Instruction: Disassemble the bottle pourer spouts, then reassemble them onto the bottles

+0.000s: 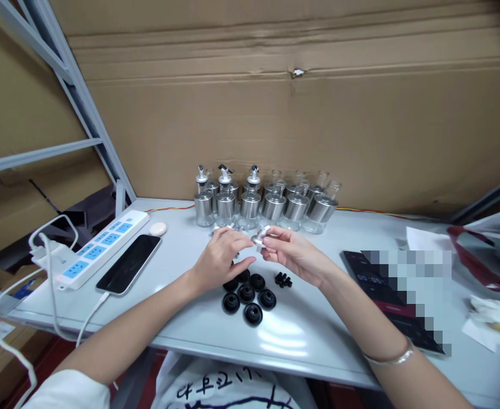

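My right hand [295, 250] pinches a small silver pourer cap [259, 238] between thumb and fingers above the table. Beside it, my left hand [222, 255] has its fingers stretched out and thumb apart; its fingertips come close to the cap, and I cannot tell if they touch. Below the hands lie several round black stoppers [246, 293], some partly hidden by my left hand. A small cluster of black pieces [283, 279] sits right of them. Behind stand glass bottles with steel sleeves [274, 208]; three in front carry silver pourer tops [225, 177].
A white power strip [105, 247], a phone [129, 265] with its cable and a round white object [158, 229] are on the left. A dark tablet-like screen [373, 284] lies right. Crumpled white paper [491, 315] is farther right. Cardboard [233, 113] walls the back.
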`<state>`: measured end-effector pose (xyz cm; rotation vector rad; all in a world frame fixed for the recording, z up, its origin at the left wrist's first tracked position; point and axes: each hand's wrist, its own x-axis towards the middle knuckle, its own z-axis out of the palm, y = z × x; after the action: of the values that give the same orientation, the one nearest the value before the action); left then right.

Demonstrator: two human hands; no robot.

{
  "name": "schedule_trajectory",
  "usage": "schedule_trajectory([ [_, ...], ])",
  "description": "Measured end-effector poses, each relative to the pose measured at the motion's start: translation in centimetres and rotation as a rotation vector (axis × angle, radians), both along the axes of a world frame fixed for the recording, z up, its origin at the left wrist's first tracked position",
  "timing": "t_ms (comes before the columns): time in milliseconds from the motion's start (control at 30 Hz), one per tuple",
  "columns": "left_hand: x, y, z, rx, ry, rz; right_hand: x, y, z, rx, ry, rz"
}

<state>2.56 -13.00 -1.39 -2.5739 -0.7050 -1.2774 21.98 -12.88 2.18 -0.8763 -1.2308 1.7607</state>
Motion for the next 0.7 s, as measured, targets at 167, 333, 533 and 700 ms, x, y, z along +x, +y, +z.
schedule_trajectory([
  [167,0.2,-0.4,-0.1,0.001,-0.012,0.062,0.1,-0.3,0.2,0.001,-0.043,0.127],
  [333,0.1,-0.3,-0.2,0.01,0.053,0.039,0.2,-0.5,0.3,-0.052,-0.033,0.179],
  [533,0.0,-0.3,-0.1,0.098,0.135,0.007,0.2,-0.6,-0.1,-0.067,-0.032,0.236],
  [700,0.0,-0.5,0.2,0.116,0.147,-0.032,1.1,0.0,0.0,0.139,-0.286,0.235],
])
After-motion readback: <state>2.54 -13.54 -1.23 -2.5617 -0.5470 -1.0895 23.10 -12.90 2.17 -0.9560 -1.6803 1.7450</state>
